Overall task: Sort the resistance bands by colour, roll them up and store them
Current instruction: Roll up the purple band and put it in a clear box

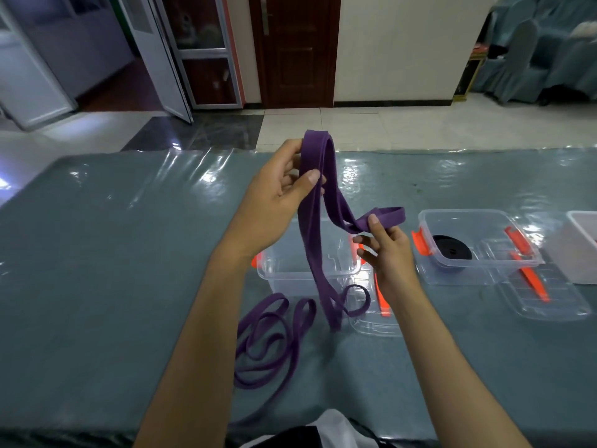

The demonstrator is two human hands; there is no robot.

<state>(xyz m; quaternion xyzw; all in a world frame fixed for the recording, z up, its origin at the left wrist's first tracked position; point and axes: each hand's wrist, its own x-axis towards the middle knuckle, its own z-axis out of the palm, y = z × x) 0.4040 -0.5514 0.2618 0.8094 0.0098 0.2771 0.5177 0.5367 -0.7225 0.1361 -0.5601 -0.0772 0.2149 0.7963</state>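
Your left hand point(277, 192) pinches the purple band point(311, 240) up high, and your right hand point(387, 250) pinches its folded end. It looks soft and floppy, hanging over the clear box point(277, 273). Hold the folded end tight to roll.

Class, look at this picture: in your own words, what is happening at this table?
A person is holding a purple band up over the table with both bare hands. The left hand grips its folded top, and the right hand pinches a loop lower down. The rest hangs down in front of an empty clear box. More purple band lies loose on the table. To the right, a second clear box already holds a rolled black band. The purple one is not rolled yet.
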